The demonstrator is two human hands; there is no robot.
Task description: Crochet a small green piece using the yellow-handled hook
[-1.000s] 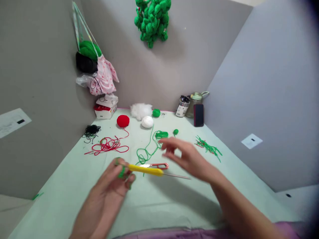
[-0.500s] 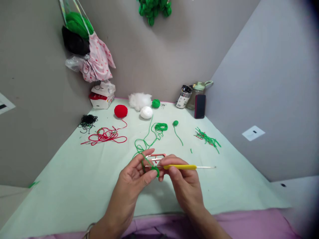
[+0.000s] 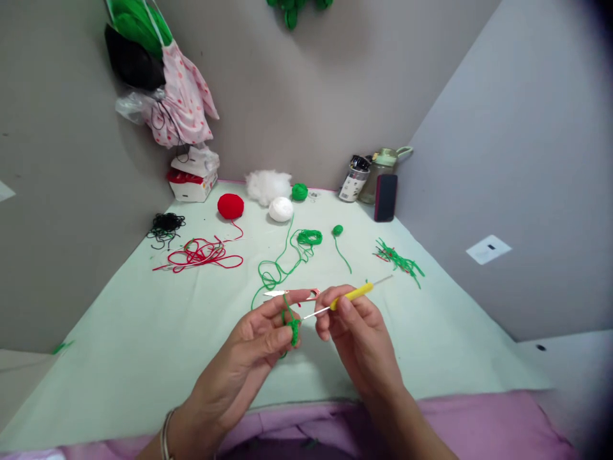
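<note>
My left hand (image 3: pixel 261 338) pinches a small green crochet piece (image 3: pixel 293 327), with green yarn (image 3: pixel 275 275) looped over its forefinger and trailing across the table. My right hand (image 3: pixel 352 322) grips a yellow-handled crochet hook (image 3: pixel 352 295), whose metal tip points at the green piece. Small red-handled snips (image 3: pixel 292 294) lie on the table just behind my fingers.
On the pale green table (image 3: pixel 143 332) lie a red yarn tangle (image 3: pixel 201 254), black yarn (image 3: pixel 165 225), a red ball (image 3: pixel 230 206), a white ball (image 3: pixel 280 209), stuffing (image 3: pixel 267 185), green scraps (image 3: pixel 400 260), a phone (image 3: pixel 385 197), a bottle (image 3: pixel 380 172) and a tin (image 3: pixel 354 177). Grey walls enclose it.
My right hand came back from reaching over the table, took the hook from my left hand, and turned its tip toward the green piece. Both hands drew together.
</note>
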